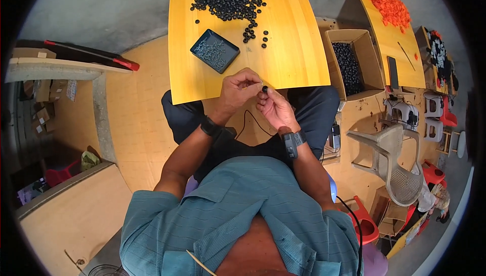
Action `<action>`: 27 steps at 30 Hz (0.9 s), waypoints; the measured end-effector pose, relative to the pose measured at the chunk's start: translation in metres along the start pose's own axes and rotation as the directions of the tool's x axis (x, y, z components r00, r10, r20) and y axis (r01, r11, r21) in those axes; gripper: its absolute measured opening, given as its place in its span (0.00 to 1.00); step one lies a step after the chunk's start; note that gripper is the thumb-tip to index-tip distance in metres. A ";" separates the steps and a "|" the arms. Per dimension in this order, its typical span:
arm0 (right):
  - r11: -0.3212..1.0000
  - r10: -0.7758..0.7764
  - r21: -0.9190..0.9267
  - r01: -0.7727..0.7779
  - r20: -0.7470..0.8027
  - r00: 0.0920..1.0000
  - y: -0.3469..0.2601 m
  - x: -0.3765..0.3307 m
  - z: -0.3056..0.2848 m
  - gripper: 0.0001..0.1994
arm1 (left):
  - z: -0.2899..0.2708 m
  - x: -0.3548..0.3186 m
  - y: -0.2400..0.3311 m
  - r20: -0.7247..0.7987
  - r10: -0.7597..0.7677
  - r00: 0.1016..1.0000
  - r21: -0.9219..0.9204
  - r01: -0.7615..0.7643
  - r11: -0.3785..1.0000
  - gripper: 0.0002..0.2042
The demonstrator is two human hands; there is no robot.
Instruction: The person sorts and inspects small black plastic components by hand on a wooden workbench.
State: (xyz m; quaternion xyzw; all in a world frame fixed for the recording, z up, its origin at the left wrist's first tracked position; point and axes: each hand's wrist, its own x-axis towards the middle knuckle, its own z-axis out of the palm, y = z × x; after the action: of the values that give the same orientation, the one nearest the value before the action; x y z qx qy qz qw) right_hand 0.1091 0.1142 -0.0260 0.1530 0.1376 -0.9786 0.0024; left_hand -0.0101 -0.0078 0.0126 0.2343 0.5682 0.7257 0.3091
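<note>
Hands meet just off the near edge of the yellow table (298, 63), above the lap. Left hand (238, 91) has thumb and forefinger pinched together at the tips, apparently on something thin and pale, perhaps a small pin or spring, though it is too fine to make out at this range. Right hand (276, 109) holds a small black ring (265, 89) clamped between thumb and fingertips, palm turned upward, the ring almost touching the left fingertips. Ring looks like one of the many in the loose pile of black rings (230, 2) at the far end of the table; more fill the cardboard box (372, 48) to the right. Dark tray (214, 50) of small grey metal parts sits mid-table, well within reach of the left hand. Judging by size, the ring is very light and probably rubber or hard plastic, so stiff enough to keep its shape under a pinch yet easy to flick away or drop. Surface appears matte, so likely not slippery. Best hold seems to be across the outer rim with two fingertips, leaving the centre hole open, as the right hand has it. Metal pieces are smaller still and would want a fingertip pinch. Nothing here looks fragile; loss to the floor is the main risk.
</note>
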 end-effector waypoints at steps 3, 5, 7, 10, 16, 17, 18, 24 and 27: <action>1.000 0.002 0.005 -0.002 0.022 1.000 -0.001 -0.005 0.000 0.08 | 0.007 -0.003 -0.006 0.042 0.089 0.995 -0.068 -0.086 0.994 0.04; 1.000 -0.003 0.007 0.002 0.031 1.000 -0.002 -0.008 0.001 0.07 | 0.010 -0.006 -0.007 0.062 0.090 0.994 -0.080 -0.085 0.993 0.03; 1.000 -0.006 -0.018 0.007 0.035 0.999 -0.003 -0.010 0.002 0.07 | 0.012 -0.007 -0.006 0.065 0.105 0.992 -0.010 -0.105 0.994 0.04; 1.000 -0.005 -0.016 0.006 0.046 0.999 -0.001 -0.012 0.001 0.07 | 0.011 -0.008 -0.014 0.071 0.148 0.986 0.035 -0.150 0.988 0.04; 1.000 -0.006 0.017 0.005 0.025 1.000 -0.001 -0.017 0.005 0.07 | 0.017 -0.013 -0.012 0.107 0.116 0.987 -0.024 -0.114 0.993 0.05; 1.000 -0.003 0.010 0.002 0.022 1.000 0.000 -0.017 0.006 0.07 | 0.015 -0.014 -0.012 0.103 0.120 0.987 -0.030 -0.117 0.993 0.05; 1.000 -0.009 -0.003 0.009 0.017 1.000 0.001 -0.017 0.007 0.07 | 0.011 -0.015 -0.013 0.112 0.112 0.987 -0.032 -0.109 0.994 0.05; 1.000 0.005 -0.026 -0.004 0.027 1.000 -0.001 -0.020 0.008 0.07 | 0.009 -0.019 0.000 0.124 0.097 0.988 0.082 -0.108 0.991 0.09; 0.999 -0.003 -0.042 0.005 0.026 1.000 0.000 -0.021 0.007 0.07 | 0.011 -0.019 0.011 0.153 0.158 0.976 0.213 -0.188 0.959 0.11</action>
State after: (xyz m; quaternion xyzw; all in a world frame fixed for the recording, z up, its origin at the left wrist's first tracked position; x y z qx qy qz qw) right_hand 0.1273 0.1114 -0.0132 0.1398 0.1585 -0.9774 0.0054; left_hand 0.0093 -0.0158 0.0258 0.3655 0.6024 0.6629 0.2533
